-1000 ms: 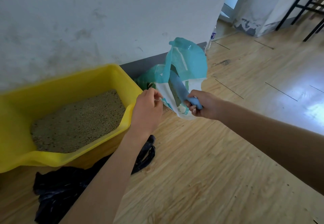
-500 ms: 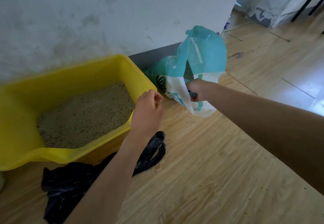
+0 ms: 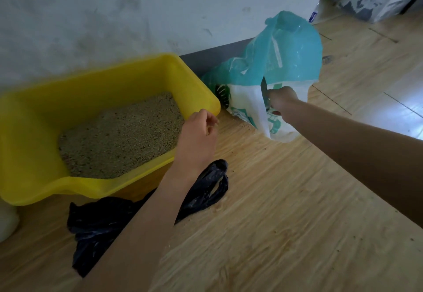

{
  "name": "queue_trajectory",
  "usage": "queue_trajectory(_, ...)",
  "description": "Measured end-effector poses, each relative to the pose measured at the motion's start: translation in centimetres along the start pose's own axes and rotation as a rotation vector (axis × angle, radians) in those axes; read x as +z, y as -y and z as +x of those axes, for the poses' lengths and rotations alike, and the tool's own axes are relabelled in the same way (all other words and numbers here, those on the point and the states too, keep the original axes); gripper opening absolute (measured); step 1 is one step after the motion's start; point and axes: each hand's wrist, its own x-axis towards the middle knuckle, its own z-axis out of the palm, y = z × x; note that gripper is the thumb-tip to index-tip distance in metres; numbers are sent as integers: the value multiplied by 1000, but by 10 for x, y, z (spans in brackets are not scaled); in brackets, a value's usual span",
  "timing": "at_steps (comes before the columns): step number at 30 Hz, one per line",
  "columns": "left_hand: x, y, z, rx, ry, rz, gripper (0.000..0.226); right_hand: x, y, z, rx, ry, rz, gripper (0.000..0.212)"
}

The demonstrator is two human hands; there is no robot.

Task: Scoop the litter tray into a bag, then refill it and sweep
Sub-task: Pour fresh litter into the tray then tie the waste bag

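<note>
A yellow litter tray (image 3: 34, 131) stands against the wall, with tan litter (image 3: 119, 136) covering its bottom. To its right a teal and white litter bag (image 3: 290, 56) leans on the skirting. My right hand (image 3: 282, 100) reaches into the bag's open slit, fingers curled round the blue scoop's handle; the scoop itself is almost wholly hidden inside the bag. My left hand (image 3: 200, 131) hovers over the tray's right front corner, fingers loosely curled and holding nothing. A crumpled black plastic bag (image 3: 206, 188) lies on the floor in front of the tray, partly under my left forearm.
Litter grains are scattered on the wooden floor (image 3: 286, 223) near the bags. A white object (image 3: 6, 220) sits at the left edge below the tray. A small bottle (image 3: 312, 16) stands by the wall's corner behind the litter bag.
My left hand has let go of the litter bag's edge and drawn back to the tray's corner. My right hand has pushed the scoop deeper into the bag.
</note>
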Motion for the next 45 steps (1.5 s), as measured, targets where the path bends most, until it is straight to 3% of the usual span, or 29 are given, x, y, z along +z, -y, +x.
queue_trajectory(1, 0, 0, -1, 5, -1, -1, 14, -3, 3, -3, -6, -41, 36, 10)
queue_trajectory(6, 0, 0, -6, 32, -18, -6, 10, -9, 15, -22, -122, -41, 139, 14)
queue_trajectory(10, -5, 1, -9, 31, -33, -8, 10, -13, 25, -46, -211, -87, 209, 38)
queue_trajectory(15, -10, -6, -12, 48, -61, 0, 12, -24, 36, -81, -345, -115, 296, 21)
queue_trajectory(24, -26, -11, -17, 7, -119, -66, 13, -21, 45, -124, -497, 13, 397, 20)
queue_trajectory(30, -34, -5, -15, -39, -146, -101, 13, -7, 37, -148, -656, 115, 270, 30)
queue_trajectory(45, -24, 23, -34, -25, -42, 69, 17, 37, -15, -156, -582, 273, 114, 28)
